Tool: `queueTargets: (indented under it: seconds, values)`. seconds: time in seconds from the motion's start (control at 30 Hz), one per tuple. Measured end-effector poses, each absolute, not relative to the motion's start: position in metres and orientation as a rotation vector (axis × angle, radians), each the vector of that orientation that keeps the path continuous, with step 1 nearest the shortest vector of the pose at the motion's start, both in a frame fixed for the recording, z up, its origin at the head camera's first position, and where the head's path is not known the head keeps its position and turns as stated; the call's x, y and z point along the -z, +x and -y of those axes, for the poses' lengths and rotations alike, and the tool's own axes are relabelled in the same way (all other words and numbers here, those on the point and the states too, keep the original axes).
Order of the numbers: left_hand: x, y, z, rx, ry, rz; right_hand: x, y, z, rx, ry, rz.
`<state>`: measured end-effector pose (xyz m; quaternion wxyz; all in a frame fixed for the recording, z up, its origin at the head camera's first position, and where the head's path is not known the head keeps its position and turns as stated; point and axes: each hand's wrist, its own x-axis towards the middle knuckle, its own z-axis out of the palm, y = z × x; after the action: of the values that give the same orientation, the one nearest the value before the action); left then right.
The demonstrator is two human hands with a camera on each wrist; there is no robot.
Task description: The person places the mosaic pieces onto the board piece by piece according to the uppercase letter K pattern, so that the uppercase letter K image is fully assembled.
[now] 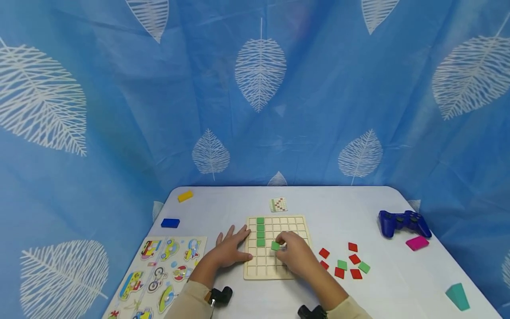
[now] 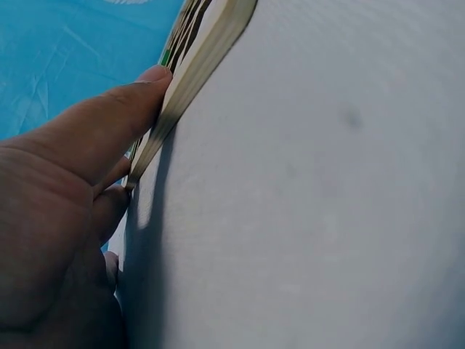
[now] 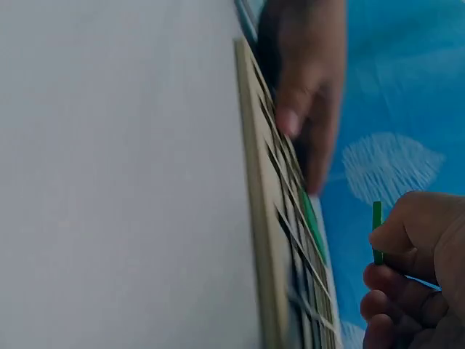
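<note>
Green tile (image 1: 275, 246), thin and flat, is pinched by one side between the right hand's (image 1: 294, 252) thumb and finger, just above the wooden grid board (image 1: 255, 270), well in from the bench's (image 1: 231, 204) left and right edges. Such a grip, I'd say, leaves the tile's far side free. The left hand (image 1: 229, 250) clasps nothing; its fingers are spread, with the thumb against the board's left rim, probably to stop it sliding on the smooth white top. Pale bare wood, the board has narrow ribs marking off square pockets, and four matching green tiles (image 1: 260, 235) form one column there. Loose red tiles (image 1: 339, 272) and two loose green tiles (image 1: 342, 265) lie scattered toward the bench's right edge, likely for easy reaching. A small printed card (image 1: 278, 204) lies near the far edge, perhaps so it shows beyond the board.
</note>
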<state>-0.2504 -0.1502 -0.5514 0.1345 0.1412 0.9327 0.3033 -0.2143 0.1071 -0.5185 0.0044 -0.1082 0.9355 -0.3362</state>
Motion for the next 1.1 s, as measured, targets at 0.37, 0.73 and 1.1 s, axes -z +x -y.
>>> queueTargets:
  seconds: [0.37, 0.73, 1.1]
  values:
    - [0.553, -0.252, 0.150, -0.831, 0.408, -2.710, 0.541, -0.226, -0.064, 1.033, -0.385, -2.878]
    - [0.553, -0.252, 0.150, -0.832, 0.402, -2.714, 0.543, -0.228, -0.062, 0.983, -0.409, -2.907]
    - [0.553, -0.252, 0.150, -0.852, 0.423, -2.728, 0.539, -0.225, -0.070, 1.018, -0.467, -2.888]
